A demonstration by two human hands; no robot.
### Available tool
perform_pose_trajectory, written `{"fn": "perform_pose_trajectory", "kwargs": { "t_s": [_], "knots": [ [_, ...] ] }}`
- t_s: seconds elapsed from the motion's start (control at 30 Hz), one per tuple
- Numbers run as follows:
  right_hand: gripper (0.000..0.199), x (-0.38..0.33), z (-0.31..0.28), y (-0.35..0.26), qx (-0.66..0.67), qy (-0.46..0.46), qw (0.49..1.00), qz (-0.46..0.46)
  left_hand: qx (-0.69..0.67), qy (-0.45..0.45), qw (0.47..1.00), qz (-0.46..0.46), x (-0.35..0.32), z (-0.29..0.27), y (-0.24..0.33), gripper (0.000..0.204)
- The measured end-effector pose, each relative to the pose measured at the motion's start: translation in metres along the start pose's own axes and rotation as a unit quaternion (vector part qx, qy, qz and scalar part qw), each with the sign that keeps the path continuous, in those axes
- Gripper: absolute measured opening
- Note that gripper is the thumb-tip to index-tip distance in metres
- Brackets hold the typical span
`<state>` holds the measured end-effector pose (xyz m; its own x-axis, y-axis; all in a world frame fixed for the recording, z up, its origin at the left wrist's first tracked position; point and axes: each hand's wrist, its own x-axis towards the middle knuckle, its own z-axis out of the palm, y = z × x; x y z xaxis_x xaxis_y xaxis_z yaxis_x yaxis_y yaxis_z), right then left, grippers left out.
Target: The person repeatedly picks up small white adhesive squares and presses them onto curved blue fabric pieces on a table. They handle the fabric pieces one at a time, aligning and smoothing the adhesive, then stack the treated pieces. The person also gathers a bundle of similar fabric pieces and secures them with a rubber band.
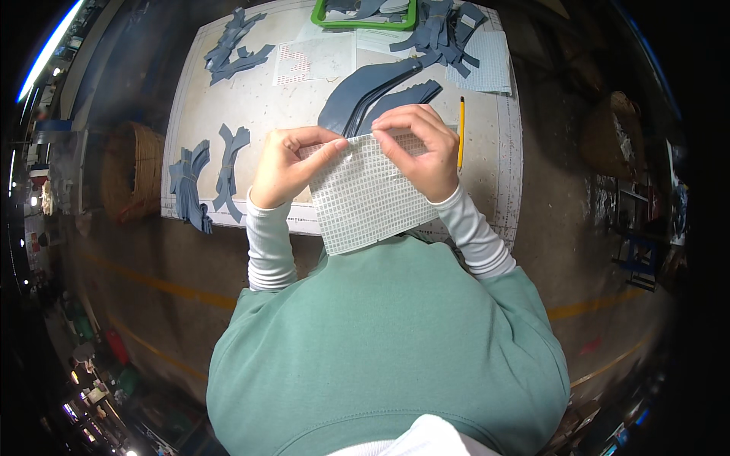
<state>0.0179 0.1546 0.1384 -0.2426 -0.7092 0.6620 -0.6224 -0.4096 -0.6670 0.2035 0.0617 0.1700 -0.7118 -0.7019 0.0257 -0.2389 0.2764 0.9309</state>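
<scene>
A white sheet of small printed labels (372, 194) in a grid slants over the table's near edge, in front of my body. My left hand (293, 163) pinches its upper left edge between thumb and forefinger. At the top edge, near the middle, the thumb and forefinger of my right hand (430, 148) come together; whether a single label is between the tips is too small to tell. Just beyond the sheet lie a stack of curved blue-grey cut pieces (369, 87) and a second such stack (403, 99), their near ends partly covered by my hands and the sheet.
On the white table (247, 102) a yellow pencil (461, 129) lies right of my right hand. Tied blue-grey bundles (190, 178) sit at left, more strips (437, 34) at the far right. A green tray (365, 25) stands at the back. Woven baskets (141, 171) flank the table.
</scene>
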Motion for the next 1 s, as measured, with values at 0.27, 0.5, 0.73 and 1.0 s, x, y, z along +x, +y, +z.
{"fn": "perform_pose_trajectory", "kwargs": {
  "t_s": [0.27, 0.5, 0.73, 1.0],
  "knots": [
    [0.03, -0.007, 0.004, -0.009, -0.127, 0.033, 0.987, -0.097, -0.001, -0.002, 1.0, -0.006, 0.004, 0.004, 0.001, 0.014],
    [0.043, -0.002, 0.004, -0.012, 0.098, 0.018, 0.991, 0.087, 0.018, -0.012, 1.0, 0.01, 0.005, 0.004, 0.011, 0.014],
    [0.048, -0.002, 0.0, -0.007, 0.116, -0.031, 0.983, 0.136, 0.024, -0.025, 0.999, 0.02, 0.005, 0.006, 0.012, 0.014],
    [0.058, 0.001, -0.002, -0.002, 0.122, -0.049, 0.991, -0.005, 0.035, -0.032, 0.999, 0.015, 0.006, 0.007, 0.014, 0.014]
  ]
}}
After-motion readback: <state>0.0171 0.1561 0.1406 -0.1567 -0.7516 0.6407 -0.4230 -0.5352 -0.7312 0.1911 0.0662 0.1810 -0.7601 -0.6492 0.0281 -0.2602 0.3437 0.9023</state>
